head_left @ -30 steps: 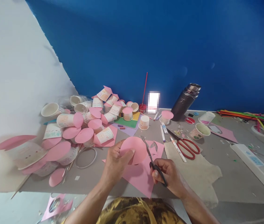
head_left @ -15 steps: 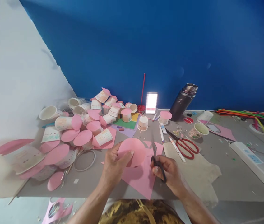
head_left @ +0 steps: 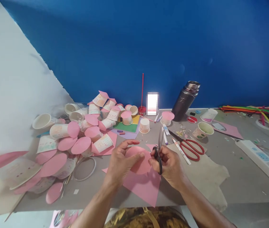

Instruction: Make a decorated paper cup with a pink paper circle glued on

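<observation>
— A blue wall [head_left: 124, 47] rises behind our grey surface [head_left: 241, 190]. What are our hands doing?

— Our left hand [head_left: 120, 162] pinches the disc [head_left: 141, 167], thumb across its face. Our right hand [head_left: 169, 163] is closed around the scissors [head_left: 160, 167], their blades pointing away from us; its thumb seems to touch the disc's right edge. So the hands are near each other, the disc held between them, above the pink sheet [head_left: 141, 190].

— How would we expect the disc to handle?

— Very light, we'd judge, stiff enough to stay flat but easily creased. A gentle pinch near the rim suits it; pressing hard mid-face could bend it.

— And further out?

— To our right lies the cloth [head_left: 208, 180], a marker [head_left: 181, 152] and red scissors [head_left: 184, 140] overlapping it. Beyond the sheet, one cup [head_left: 144, 126] stands upside down. On our left, more cups [head_left: 61, 131] lie heaped, many bearing pink paper.
</observation>
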A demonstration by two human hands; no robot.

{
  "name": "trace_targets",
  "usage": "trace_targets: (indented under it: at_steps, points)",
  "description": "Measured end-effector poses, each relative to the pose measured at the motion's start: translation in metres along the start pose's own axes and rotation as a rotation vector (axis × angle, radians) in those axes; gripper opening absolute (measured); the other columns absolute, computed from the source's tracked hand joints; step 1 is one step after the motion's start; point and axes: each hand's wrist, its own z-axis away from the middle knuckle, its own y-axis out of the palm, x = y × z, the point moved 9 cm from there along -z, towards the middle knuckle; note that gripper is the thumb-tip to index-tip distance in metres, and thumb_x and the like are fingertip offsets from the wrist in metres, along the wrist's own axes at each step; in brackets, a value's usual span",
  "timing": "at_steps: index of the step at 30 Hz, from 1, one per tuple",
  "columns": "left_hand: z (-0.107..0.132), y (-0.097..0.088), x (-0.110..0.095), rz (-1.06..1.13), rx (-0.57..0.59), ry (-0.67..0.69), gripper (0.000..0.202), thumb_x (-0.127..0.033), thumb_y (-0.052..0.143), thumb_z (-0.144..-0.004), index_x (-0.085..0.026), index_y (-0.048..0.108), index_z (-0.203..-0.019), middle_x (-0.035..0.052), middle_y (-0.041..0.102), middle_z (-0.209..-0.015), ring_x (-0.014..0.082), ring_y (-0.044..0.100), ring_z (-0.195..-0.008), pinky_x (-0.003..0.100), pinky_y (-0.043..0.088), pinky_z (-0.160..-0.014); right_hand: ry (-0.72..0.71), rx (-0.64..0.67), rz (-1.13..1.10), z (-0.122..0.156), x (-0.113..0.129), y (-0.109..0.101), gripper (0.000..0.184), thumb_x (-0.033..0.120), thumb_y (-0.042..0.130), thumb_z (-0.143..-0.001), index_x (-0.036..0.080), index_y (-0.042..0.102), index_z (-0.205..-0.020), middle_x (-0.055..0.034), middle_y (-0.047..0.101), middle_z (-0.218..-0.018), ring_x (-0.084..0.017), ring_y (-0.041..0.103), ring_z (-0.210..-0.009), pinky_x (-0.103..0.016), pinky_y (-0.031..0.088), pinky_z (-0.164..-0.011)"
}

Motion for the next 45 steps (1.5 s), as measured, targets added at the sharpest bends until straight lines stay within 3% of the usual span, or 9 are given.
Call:
trace_targets:
  at_steps: [3,6,9,13,22,26,32,45]
  points:
    - [-0.007,0.003,-0.003,-0.075,0.027,-0.012,0.045,-0.034,0.088,-0.064,-0.02,0.071,-0.104,-0.0044,0.062,-0.071,0.008,0.05,-0.053,0.02,0.043,-0.051,0.024,0.068,0.024,-0.002,-0.005,-0.002,0.034,0.04,0.086,-0.062,0.018,0.066,-0.078,0.0031,0.057,-0.064,-0.011,0.047,-0.057,-0.022,0.04,-0.052]
    - [-0.013,0.002,-0.003,-0.028,0.037,-0.006,0.049,-0.039,0.089,-0.065,-0.02,0.068,-0.105,-0.0025,0.065,-0.077,0.0102,0.055,-0.06,0.021,0.045,-0.054,0.042,0.228,0.044,-0.002,-0.014,-0.001,0.046,0.057,0.085,-0.066,0.017,0.066,-0.077,0.0019,0.056,-0.061,-0.011,0.045,-0.056,-0.022,0.034,-0.049]
    - [-0.017,-0.001,-0.002,-0.03,0.03,-0.001,0.049,-0.04,0.088,-0.065,-0.02,0.068,-0.104,-0.0012,0.066,-0.079,0.0118,0.057,-0.064,0.021,0.045,-0.056,0.078,0.364,0.045,0.002,-0.024,-0.001,0.058,0.073,0.077,-0.068,0.016,0.064,-0.075,-0.0014,0.06,-0.063,-0.013,0.05,-0.057,-0.023,0.037,-0.05]
    - [-0.018,-0.007,-0.009,-0.109,-0.048,0.08,0.04,-0.037,0.085,-0.067,-0.02,0.069,-0.1,-0.0009,0.066,-0.086,0.0108,0.056,-0.066,0.022,0.046,-0.061,0.117,0.431,0.038,0.007,-0.034,0.002,0.064,0.08,0.075,-0.065,0.017,0.062,-0.073,-0.0015,0.06,-0.062,-0.014,0.054,-0.056,-0.024,0.043,-0.053]
    - [-0.01,-0.013,-0.016,-0.184,-0.125,0.113,0.032,-0.033,0.08,-0.069,-0.021,0.068,-0.096,-0.0018,0.065,-0.086,0.0104,0.052,-0.063,0.023,0.043,-0.06,0.172,0.384,0.096,0.007,-0.041,0.006,0.058,0.07,0.082,-0.061,0.018,0.056,-0.062,0.0021,0.055,-0.053,-0.01,0.046,-0.05,-0.022,0.031,-0.046]
    - [-0.008,-0.015,-0.013,-0.187,-0.117,0.086,0.033,-0.034,0.078,-0.07,-0.022,0.066,-0.098,-0.0035,0.061,-0.081,0.0097,0.048,-0.06,0.022,0.039,-0.055,0.184,0.366,0.083,0.008,-0.042,0.006,0.052,0.062,0.084,-0.06,0.019,0.056,-0.061,0.0024,0.055,-0.052,-0.01,0.047,-0.049,-0.022,0.033,-0.046]
    - [-0.006,-0.017,-0.013,-0.245,-0.125,0.105,0.033,-0.034,0.077,-0.071,-0.021,0.067,-0.099,-0.0009,0.063,-0.087,0.0097,0.049,-0.062,0.022,0.04,-0.055,0.201,0.353,0.069,0.01,-0.039,0.007,0.048,0.057,0.085,-0.059,0.019,0.055,-0.058,0.0025,0.055,-0.05,-0.009,0.046,-0.047,-0.022,0.036,-0.047]
    - [-0.003,-0.018,-0.015,-0.261,-0.144,0.093,0.034,-0.036,0.077,-0.071,-0.021,0.067,-0.099,0.0008,0.065,-0.09,0.0097,0.049,-0.058,0.02,0.036,-0.047,0.207,0.361,0.1,0.012,-0.036,0.006,0.047,0.057,0.085,-0.059,0.02,0.057,-0.059,0.0031,0.057,-0.048,-0.01,0.05,-0.046,-0.023,0.043,-0.048]
